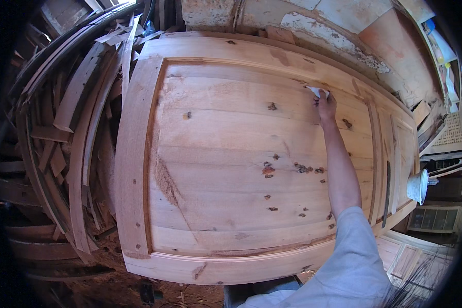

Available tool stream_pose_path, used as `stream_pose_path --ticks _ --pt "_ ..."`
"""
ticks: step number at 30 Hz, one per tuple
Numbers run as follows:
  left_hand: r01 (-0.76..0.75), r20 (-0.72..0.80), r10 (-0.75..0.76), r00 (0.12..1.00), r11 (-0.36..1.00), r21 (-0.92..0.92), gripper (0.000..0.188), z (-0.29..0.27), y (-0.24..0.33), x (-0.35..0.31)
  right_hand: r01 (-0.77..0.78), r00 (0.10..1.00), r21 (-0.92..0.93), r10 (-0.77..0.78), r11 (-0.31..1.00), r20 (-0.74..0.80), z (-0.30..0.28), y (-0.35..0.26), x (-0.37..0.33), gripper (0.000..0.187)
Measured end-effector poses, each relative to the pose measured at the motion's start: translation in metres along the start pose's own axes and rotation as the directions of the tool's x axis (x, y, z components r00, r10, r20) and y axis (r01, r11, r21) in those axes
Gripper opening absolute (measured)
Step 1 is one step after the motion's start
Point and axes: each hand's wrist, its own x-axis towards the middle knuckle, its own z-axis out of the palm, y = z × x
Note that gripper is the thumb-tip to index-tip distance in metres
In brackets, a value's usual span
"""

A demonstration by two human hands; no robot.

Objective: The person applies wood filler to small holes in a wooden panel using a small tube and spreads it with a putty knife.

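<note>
A large wooden door (215, 149) lies flat before me, with a raised frame around its planked panel and several dark knots. My right hand (326, 106) reaches across to the far side of the panel, close to the inner edge of the frame. Its fingers are closed on a small folded white sheet (317, 92), which looks like sandpaper and rests at the panel's far edge. Fine sawdust (165, 179) lies in a streak by the left frame piece. My left hand is outside the picture.
Stacked boards and offcuts (82, 118) crowd the left side. A worn wall (339, 36) runs behind the door. At the right stands a white bucket (417, 187) by the door's edge, and a dark thin strip (387, 190) lies on the door.
</note>
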Motion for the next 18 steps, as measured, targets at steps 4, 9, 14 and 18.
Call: stream_pose_path --ticks 4,9,14,18 --pt "-0.048 0.092 0.029 0.995 0.977 0.209 0.068 0.000 -0.004 0.007 0.047 0.999 -0.102 -0.048 0.994 -0.004 -0.006 0.006 0.009 0.017" --pt "-0.072 0.182 0.017 0.983 0.952 0.298 0.067 -0.001 -0.002 0.011 0.025 1.000 -0.045 -0.026 0.999 -0.002 -0.006 0.005 0.008 0.018" --pt "-0.094 0.149 0.087 0.985 0.995 0.043 0.068 -0.003 0.019 0.051 0.034 0.999 -0.053 -0.033 0.998 0.007 0.001 -0.007 0.004 0.019" --pt "-0.118 0.149 0.131 0.980 0.989 -0.092 0.070 -0.004 0.034 0.083 0.020 1.000 -0.018 -0.019 1.000 0.021 0.002 -0.004 0.011 0.019"
